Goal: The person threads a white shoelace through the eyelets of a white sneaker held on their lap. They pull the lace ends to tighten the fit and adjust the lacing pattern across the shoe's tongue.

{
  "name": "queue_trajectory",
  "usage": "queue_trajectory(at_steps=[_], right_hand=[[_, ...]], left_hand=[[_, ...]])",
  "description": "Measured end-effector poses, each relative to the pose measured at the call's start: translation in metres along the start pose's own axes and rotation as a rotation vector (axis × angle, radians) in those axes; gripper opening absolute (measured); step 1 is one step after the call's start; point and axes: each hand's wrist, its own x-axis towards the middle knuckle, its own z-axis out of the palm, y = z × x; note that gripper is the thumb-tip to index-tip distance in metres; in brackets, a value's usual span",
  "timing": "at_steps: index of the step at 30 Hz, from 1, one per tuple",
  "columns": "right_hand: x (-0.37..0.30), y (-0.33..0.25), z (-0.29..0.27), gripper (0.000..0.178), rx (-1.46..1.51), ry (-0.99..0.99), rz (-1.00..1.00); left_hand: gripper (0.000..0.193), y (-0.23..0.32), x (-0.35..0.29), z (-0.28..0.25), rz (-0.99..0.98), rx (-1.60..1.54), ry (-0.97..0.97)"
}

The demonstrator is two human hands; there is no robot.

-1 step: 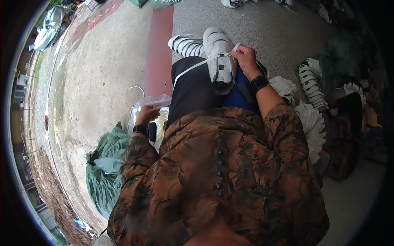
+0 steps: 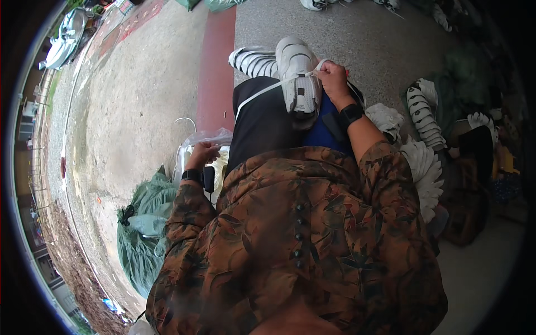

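Observation:
A white shoe upper [image 2: 301, 89] with mesh and dark parts lies across my lap, its near end between my thighs. A flat white lace [image 2: 261, 95] crosses it and runs left over my dark-clad knee. At the upper's right side, my right hand [image 2: 333, 78] is closed in a pinch on the lace. Low on the left, my left hand [image 2: 204, 154] is closed, fingertips together, over a clear plastic bag [image 2: 215, 135] with pale contents. What those fingers hold, if anything, is too small to make out.
Nested white uppers [image 2: 254, 61] lie just beyond my knees. More stacked uppers [image 2: 425, 120] and a fanned white pile [image 2: 421, 176] are on the right. A green sack [image 2: 146, 223] stands at my left. A dark red strip [image 2: 216, 72] runs along the concrete floor [image 2: 139, 84].

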Motion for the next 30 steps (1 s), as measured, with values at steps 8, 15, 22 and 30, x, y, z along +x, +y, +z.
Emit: queue_trajectory(at_steps=[8,15,22,30], right_hand=[[0.018,-0.024,0.007,0.011,-0.430,-0.347,0.046],[0.006,-0.025,0.013,0.017,-0.297,-0.067,0.131],[-0.029,-0.057,0.002,0.032,-0.529,-0.188,-0.116],[0.012,-0.037,0.007,0.017,-0.527,-0.318,0.038]], left_hand=[[0.010,0.020,-0.007,0.007,0.076,0.100,0.103],[0.016,0.159,-0.007,0.106,0.861,0.252,0.083],[0.046,0.202,0.017,0.198,1.272,0.880,0.404],[0.041,0.216,0.050,0.202,1.219,0.995,0.339]])
